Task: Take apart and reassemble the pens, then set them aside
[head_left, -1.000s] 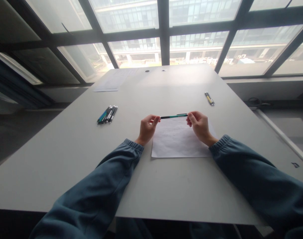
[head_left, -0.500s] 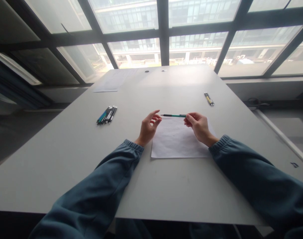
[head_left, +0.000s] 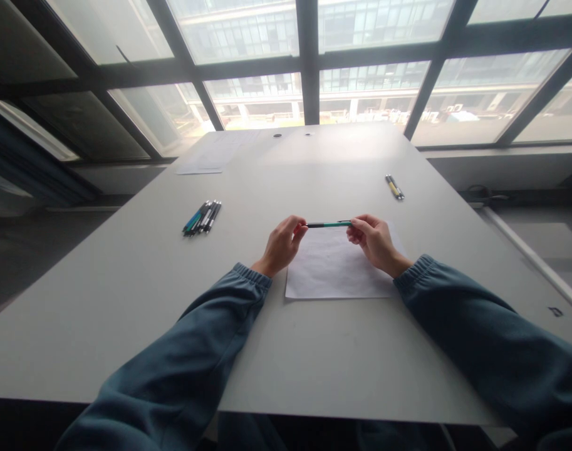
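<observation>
A green and black pen [head_left: 330, 224] is held level above a sheet of white paper [head_left: 339, 269]. My right hand [head_left: 374, 241] pinches the clip end of the pen between thumb and fingers. At the tip end, the thumb and fingertips of my left hand [head_left: 282, 243] close on the pen, and they hide its point. The paper lies flat on the white table [head_left: 286, 357], partly covered by my right hand and wrist.
To the left lies a bunch of several pens [head_left: 202, 218]. Two pens [head_left: 395, 186] rest together at the right, one with a yellow part. More paper [head_left: 210, 153] lies at the far left of the table, before the windows [head_left: 262, 97].
My left hand has gone from parted fingers beside the pen tip to a pinch on it. The pen has dropped slightly, still in my right hand.
</observation>
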The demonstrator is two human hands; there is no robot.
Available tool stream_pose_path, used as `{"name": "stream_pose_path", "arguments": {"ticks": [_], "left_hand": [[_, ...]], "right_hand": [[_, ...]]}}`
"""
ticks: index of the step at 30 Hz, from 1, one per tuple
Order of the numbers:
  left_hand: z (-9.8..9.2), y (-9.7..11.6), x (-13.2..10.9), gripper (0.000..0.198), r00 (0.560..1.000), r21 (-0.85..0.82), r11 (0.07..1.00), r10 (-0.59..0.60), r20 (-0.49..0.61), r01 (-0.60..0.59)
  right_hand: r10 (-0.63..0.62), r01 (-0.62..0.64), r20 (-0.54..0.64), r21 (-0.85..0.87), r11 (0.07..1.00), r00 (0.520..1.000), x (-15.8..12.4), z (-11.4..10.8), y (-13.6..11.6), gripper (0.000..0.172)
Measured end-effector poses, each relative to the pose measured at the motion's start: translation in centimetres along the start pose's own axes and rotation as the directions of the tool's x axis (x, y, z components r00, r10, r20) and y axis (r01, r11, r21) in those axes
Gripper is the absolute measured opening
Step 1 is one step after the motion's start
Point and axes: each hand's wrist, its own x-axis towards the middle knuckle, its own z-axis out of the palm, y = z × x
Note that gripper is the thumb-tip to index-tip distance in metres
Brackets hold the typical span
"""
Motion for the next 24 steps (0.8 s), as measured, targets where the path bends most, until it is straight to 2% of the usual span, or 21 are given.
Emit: {"name": "stream_pose_path", "arguments": {"ticks": [3,10,17,24], "left_hand": [[-0.10,0.18,0.04,0.031,1.000,-0.003,1.000,0.002,0.021,-0.002],[-0.31,0.49,0.00,0.045,0.998,-0.117,0.993,-0.042,-0.047,0.036],[-0.44,0.83,-0.03,0.054,0.994,-0.162,0.983,-0.097,-0.055,0.087],[-0.07,0.60,-0.15,0.055,0.989,-0.225,0.965,-0.143,-0.031,0.133]], "right_hand": [[0.019,-0.019,0.025,0.012,1.000,1.000,-0.06,0.00,0.00,0.029],[0.024,-0.024,0.117,-0.002,1.000,0.993,-0.29,0.04,0.26,0.035],[-0.030,0.036,0.133,-0.045,0.998,0.991,-0.27,-0.06,0.44,0.033],[-0.137,0.150,0.107,-0.131,0.980,0.985,-0.42,0.06,0.29,0.034]]}}
